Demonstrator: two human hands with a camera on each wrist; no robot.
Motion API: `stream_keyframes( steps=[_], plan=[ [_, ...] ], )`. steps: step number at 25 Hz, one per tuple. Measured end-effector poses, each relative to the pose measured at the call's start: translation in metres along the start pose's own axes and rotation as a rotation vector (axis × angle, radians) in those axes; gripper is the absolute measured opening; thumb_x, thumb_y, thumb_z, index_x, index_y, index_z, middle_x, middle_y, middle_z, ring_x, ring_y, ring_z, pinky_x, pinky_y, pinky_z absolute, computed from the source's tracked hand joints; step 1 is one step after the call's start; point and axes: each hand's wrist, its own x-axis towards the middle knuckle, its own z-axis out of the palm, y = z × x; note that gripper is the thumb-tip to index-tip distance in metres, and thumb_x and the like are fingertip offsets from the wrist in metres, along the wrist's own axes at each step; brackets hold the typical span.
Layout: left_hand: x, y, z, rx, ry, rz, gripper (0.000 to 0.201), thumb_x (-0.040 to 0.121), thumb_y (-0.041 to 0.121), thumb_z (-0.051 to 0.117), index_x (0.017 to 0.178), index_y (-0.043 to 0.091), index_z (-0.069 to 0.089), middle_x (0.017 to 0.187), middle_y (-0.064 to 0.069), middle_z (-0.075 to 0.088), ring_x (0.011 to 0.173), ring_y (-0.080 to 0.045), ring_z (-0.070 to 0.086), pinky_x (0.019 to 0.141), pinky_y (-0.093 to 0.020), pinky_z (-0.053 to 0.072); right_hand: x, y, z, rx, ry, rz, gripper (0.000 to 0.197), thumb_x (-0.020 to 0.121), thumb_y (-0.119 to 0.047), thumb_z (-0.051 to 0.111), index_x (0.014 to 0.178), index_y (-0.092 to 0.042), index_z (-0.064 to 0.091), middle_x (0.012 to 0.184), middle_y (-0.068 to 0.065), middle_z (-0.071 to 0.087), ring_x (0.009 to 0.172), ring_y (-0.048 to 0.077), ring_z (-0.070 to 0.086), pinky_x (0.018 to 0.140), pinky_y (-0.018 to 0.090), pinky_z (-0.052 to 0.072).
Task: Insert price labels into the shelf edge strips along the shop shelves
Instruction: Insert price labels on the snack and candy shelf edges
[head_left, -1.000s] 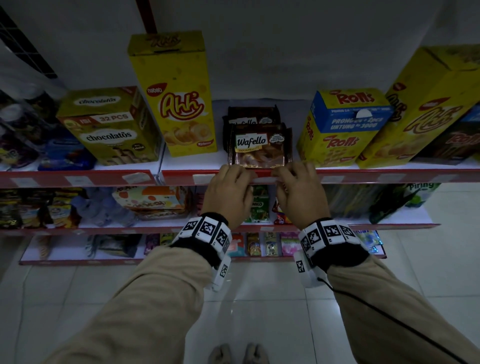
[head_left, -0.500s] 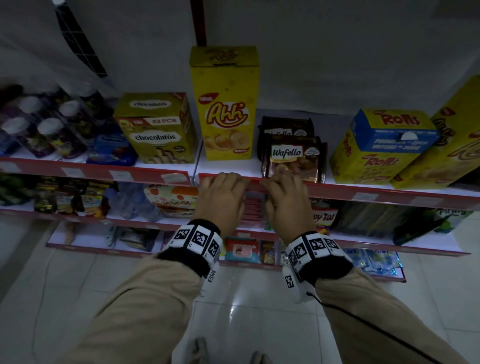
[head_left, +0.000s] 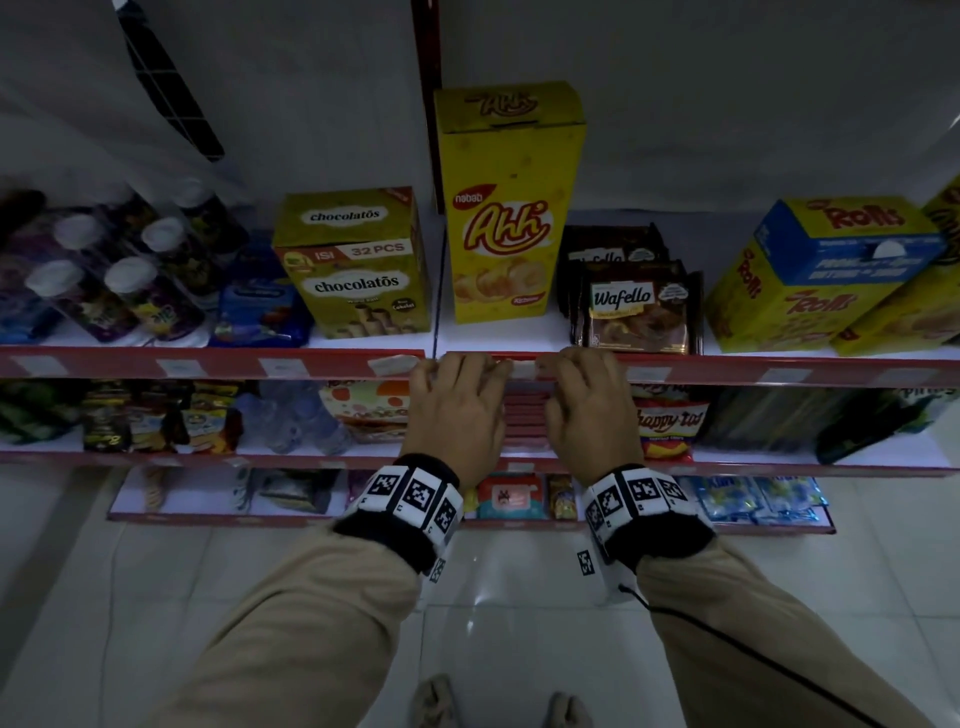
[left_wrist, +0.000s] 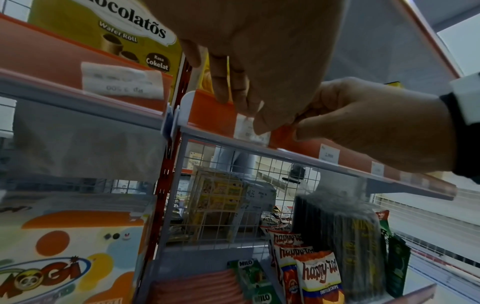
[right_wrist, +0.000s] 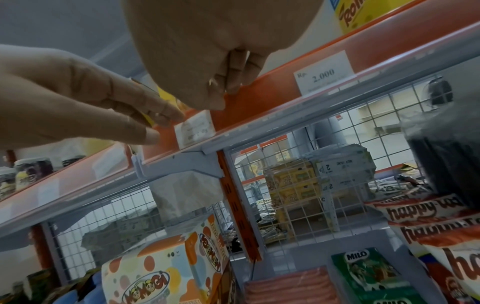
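A small white price label (head_left: 522, 370) sits in the red shelf edge strip (head_left: 727, 371) of the top shelf, below the right side of the yellow Ahh box (head_left: 506, 208). My left hand (head_left: 467, 364) pinches the label's left edge; in the left wrist view its thumb and fingertips (left_wrist: 255, 121) meet on the label (left_wrist: 249, 131). My right hand (head_left: 576, 364) grips the strip just right of the label, fingers curled over its top edge. In the right wrist view that hand (right_wrist: 221, 96) is on the strip beside the label (right_wrist: 194, 128).
More labels sit along the strip, one reading Rp 2.000 (right_wrist: 324, 74) and one askew (head_left: 397, 364) on the neighbouring strip. The shelf holds a Chocolatos box (head_left: 358, 265), Wafello packs (head_left: 641, 306) and a Rolls box (head_left: 810, 280). Snack shelves and tiled floor lie below.
Both hands have slid left along the strip, from under the Wafello packs to under the Ahh box, and the head view has turned left with them.
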Motion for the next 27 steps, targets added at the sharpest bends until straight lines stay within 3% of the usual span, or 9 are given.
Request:
stream_keyframes(
  steps=[5,8,13,18,23,27],
  plan=[
    [0.001,-0.005,0.0,-0.027,-0.04,0.016,0.05,0.079,0.033,0.056,0.127,0.019,0.055,0.115,-0.004,0.054,0.106,-0.027,0.049,0.091,-0.046,0.032,0.001,-0.01,0.005,-0.128,-0.065,-0.013,0.039,0.073,-0.011,0.051,0.11,-0.009,0.064,0.106,0.009,0.062,0.1,0.031,0.047,0.08,0.041,0.044],
    [0.001,-0.006,0.0,-0.026,-0.051,0.015,0.054,0.077,0.032,0.058,0.13,0.02,0.053,0.116,-0.004,0.053,0.106,-0.027,0.048,0.092,-0.046,0.032,0.002,-0.013,0.008,-0.147,-0.041,0.016,0.036,0.071,-0.009,0.056,0.106,-0.008,0.065,0.105,0.012,0.06,0.099,0.028,0.041,0.079,0.042,0.043],
    [0.001,-0.006,0.002,-0.067,-0.072,-0.009,0.054,0.074,0.029,0.061,0.127,0.022,0.053,0.114,-0.003,0.051,0.107,-0.026,0.046,0.094,-0.045,0.029,0.003,-0.013,0.007,-0.124,-0.029,0.014,0.036,0.073,-0.012,0.05,0.105,-0.009,0.065,0.104,0.011,0.06,0.094,0.032,0.047,0.077,0.041,0.044],
    [-0.002,-0.012,0.002,-0.128,-0.061,0.028,0.054,0.074,0.028,0.061,0.127,0.022,0.053,0.114,-0.003,0.052,0.107,-0.025,0.046,0.095,-0.045,0.029,0.012,-0.013,0.006,-0.153,-0.082,0.025,0.022,0.074,-0.012,0.063,0.095,-0.008,0.065,0.099,0.014,0.057,0.09,0.035,0.05,0.072,0.04,0.043],
    [0.0,-0.016,-0.003,-0.327,-0.023,-0.062,0.048,0.085,0.025,0.055,0.132,0.017,0.047,0.11,-0.001,0.059,0.104,-0.024,0.049,0.094,-0.043,0.03,0.02,-0.01,-0.005,0.147,-0.096,0.139,0.01,0.084,-0.01,0.064,0.093,-0.014,0.068,0.095,0.005,0.064,0.094,0.028,0.05,0.086,0.039,0.041],
    [0.006,-0.017,-0.006,-0.563,-0.02,-0.203,0.043,0.092,0.035,0.052,0.132,0.023,0.043,0.1,0.01,0.064,0.103,-0.019,0.05,0.091,-0.034,0.024,0.024,-0.021,-0.014,0.572,0.015,0.441,0.003,0.087,-0.016,0.068,0.09,-0.016,0.067,0.082,-0.005,0.068,0.077,0.006,0.061,0.071,0.026,0.051]
  ],
)
